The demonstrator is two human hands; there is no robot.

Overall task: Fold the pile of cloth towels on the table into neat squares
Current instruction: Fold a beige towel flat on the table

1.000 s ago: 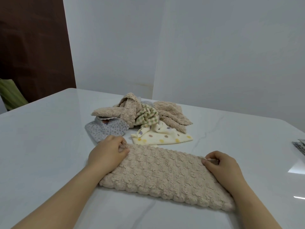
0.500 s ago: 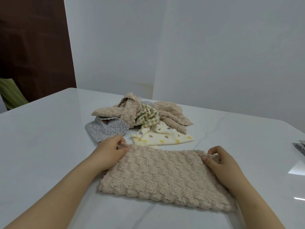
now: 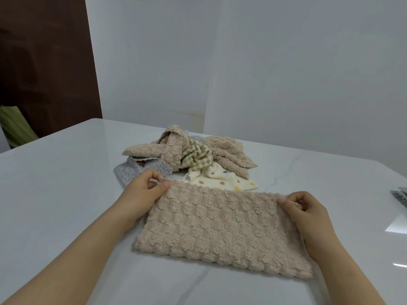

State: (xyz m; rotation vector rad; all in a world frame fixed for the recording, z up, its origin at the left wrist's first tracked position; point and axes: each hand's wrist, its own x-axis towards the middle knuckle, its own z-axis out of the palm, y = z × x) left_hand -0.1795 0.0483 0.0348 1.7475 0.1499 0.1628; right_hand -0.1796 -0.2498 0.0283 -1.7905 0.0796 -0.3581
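White, glossy table carries the work before plain pale walls. 1 beige textured towel lies on it near the front edge, with the unfolded pile just behind it. Left hand and right hand each pinch 1 far corner between thumb and curled fingers. Material appears soft, thick and limp; judged light, likely to sag and slide on the smooth top. Grip at corners, keeping edges taut.
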